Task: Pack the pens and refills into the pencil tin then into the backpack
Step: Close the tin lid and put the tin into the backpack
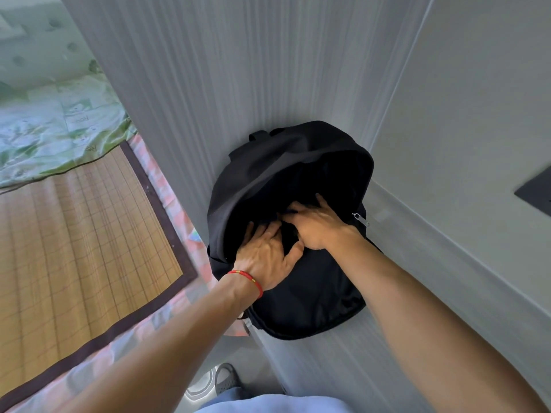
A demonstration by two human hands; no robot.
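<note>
Fingers of both hands reach into the open mouth of the black backpack (307,281), tips hidden in the dark, grip unclear. Backpack leans in the wall corner beside the bed mat (74,239). Left hand (268,254) wears a red wrist string (247,278); right hand (319,225) sits near the zipper pull (360,219). Tin not visible.

The head view looks steeply down, close over the backpack (286,204) against a wall.

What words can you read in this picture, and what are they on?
None can be read for sure.
Green blanket: printed letters, too blurred and crumpled to read.
Black backpack: no label or brand showing.
Zipper pull: no marking can be made out.
</note>
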